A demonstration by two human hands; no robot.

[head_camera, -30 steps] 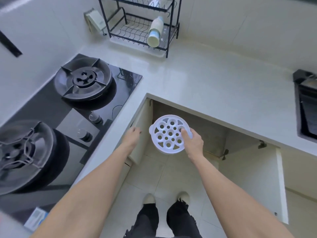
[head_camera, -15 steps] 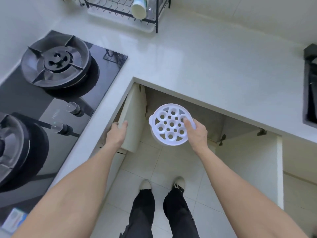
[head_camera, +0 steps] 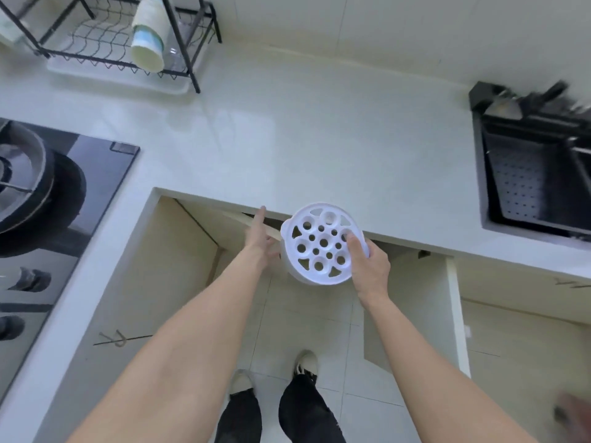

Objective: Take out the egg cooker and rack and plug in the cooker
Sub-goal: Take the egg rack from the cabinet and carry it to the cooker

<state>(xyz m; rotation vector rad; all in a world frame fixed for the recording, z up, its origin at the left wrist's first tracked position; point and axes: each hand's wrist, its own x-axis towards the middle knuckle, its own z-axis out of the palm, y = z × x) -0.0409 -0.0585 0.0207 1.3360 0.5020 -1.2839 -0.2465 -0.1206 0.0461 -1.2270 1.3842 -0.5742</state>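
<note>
With the left hand (head_camera: 258, 239) spread open and flat, rests straight fingers on the top edge of a beige cabinet door (head_camera: 233, 217) just under the front lip of the pale glossy countertop (head_camera: 319, 139); grips nothing. Just to its right, holds up a round white plastic egg rack pierced with many round holes (head_camera: 321, 247), level and face up, partly over the countertop's front lip and partly over the open cabinet below it. Shows a white curved wall under the rack's near rim; cannot tell whether that belongs to the cooker or to the rack alone.

Pinches the rack with the right hand (head_camera: 369, 266): thumb pressed on the top face near the right rim, remaining fingers curled out of sight beneath. Looks to be a one-handed hold on a light load. Judging from the thin moulded plastic: stiff, light, smooth and somewhat slippery, not fragile, yet apt to tilt when held by one side only. Better to take by the rim or the small lug on the left side, or to support underneath with the free hand, before setting down on the countertop.

Farther right, sunk into the countertop, shows a dark sink with a black perforated tray (head_camera: 527, 187), blurred at its far edge.

Finds no brand, label or readable writing on the rack or anywhere around the countertop.
</note>
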